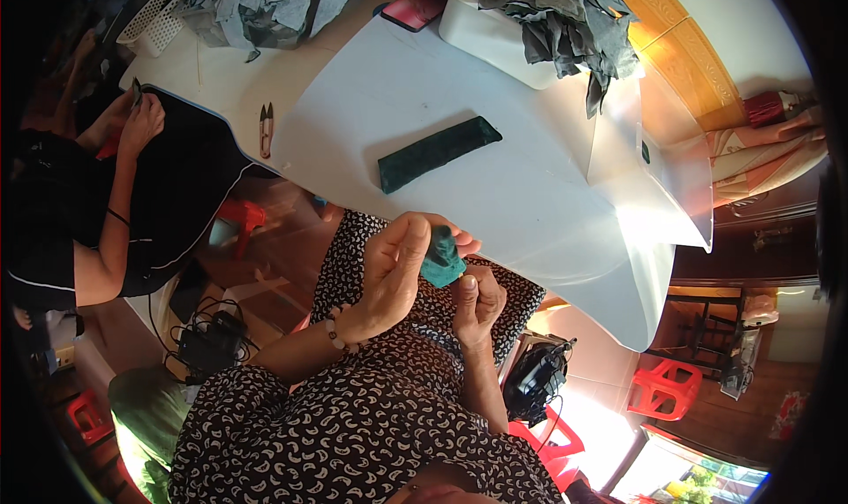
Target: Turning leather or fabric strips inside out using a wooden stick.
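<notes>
My left hand [395, 270] is closed around a small piece of green velvety cloth [443, 265], its thumb in front and fingers behind, just past the table's near edge. At the lower right corner of that cloth, my right hand [480, 308] makes a pinch, thumb against curled fingers. Whatever lies in this pinch is too small to make out. Beyond my hands, a long dark green fabric piece [439, 154] lies flat and slanted on the white table [353, 98].
Thread snips [266, 133] lie at the table's left. At the back are a phone [413, 9], a white bin [481, 40] of grey cloth scraps and another scrap pile [283, 9]. Another person's hands [141, 120] work at the left. A clear plastic sheet [654, 168] stands at the right.
</notes>
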`<state>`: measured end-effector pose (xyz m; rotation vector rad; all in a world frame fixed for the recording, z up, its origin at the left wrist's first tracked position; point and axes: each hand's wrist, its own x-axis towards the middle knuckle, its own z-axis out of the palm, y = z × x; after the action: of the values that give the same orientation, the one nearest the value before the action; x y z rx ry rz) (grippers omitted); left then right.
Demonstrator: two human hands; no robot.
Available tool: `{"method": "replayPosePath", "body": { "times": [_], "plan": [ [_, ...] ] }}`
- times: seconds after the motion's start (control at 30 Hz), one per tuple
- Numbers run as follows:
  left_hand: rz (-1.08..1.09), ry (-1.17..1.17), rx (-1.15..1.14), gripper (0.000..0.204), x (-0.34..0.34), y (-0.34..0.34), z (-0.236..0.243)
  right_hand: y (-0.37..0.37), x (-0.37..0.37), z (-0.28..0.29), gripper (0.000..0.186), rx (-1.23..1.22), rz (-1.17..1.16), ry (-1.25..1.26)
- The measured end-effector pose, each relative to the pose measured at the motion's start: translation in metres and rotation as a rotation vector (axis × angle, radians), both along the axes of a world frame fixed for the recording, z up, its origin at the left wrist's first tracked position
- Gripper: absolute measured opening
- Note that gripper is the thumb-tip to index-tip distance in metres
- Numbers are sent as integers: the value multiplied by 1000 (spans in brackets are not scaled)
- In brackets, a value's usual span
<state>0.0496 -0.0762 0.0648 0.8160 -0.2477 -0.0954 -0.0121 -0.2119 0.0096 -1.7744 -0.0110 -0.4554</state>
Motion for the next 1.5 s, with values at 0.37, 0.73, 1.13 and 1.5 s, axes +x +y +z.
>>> {"method": "replayPosePath", "body": {
  "times": [0.37, 0.73, 1.13, 1.5],
  "plan": [
    [169, -275, 468, 15, 17, 5, 3, 0, -5, 2, 30, 530, 186, 114],
    [185, -14, 410, 19, 71, 19, 30, -62, 8, 37, 16, -244, -220, 263],
    [430, -821, 780, 15, 120, -8, 107, -103, 90, 68, 35, -886, -268, -59],
    [488, -631, 764, 19, 144, -1, 104, -17, 90, 98, 19, 374, 347, 364]
  ]
}}
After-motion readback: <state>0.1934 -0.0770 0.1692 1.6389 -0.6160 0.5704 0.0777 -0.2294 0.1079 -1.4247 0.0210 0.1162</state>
